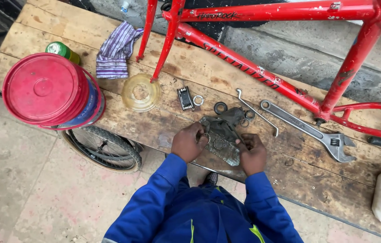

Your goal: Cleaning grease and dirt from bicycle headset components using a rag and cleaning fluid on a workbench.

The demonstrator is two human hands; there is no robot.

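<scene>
My left hand (pixel 189 142) and my right hand (pixel 251 154) rest on a dirty grey rag (pixel 223 135) spread on a wooden bench (pixel 109 117). Small metal rings and bearing parts lie on the rag between my hands. The left fingers pinch a small ring at the rag's left edge. The right fingers curl over the rag's right edge; what they hold is hidden. More rings and a black washer (pixel 220 107) sit just beyond the rag.
A red bicycle frame (pixel 262 72) stands across the bench's far side. Near it lie an adjustable wrench (pixel 309 130), a bent metal rod (pixel 255 110), a multi-tool (pixel 184 98), a clear disc (pixel 140 92), a striped cloth (pixel 116 51), a red-lidded bucket (pixel 46 90) and a wheel (pixel 105 148) below.
</scene>
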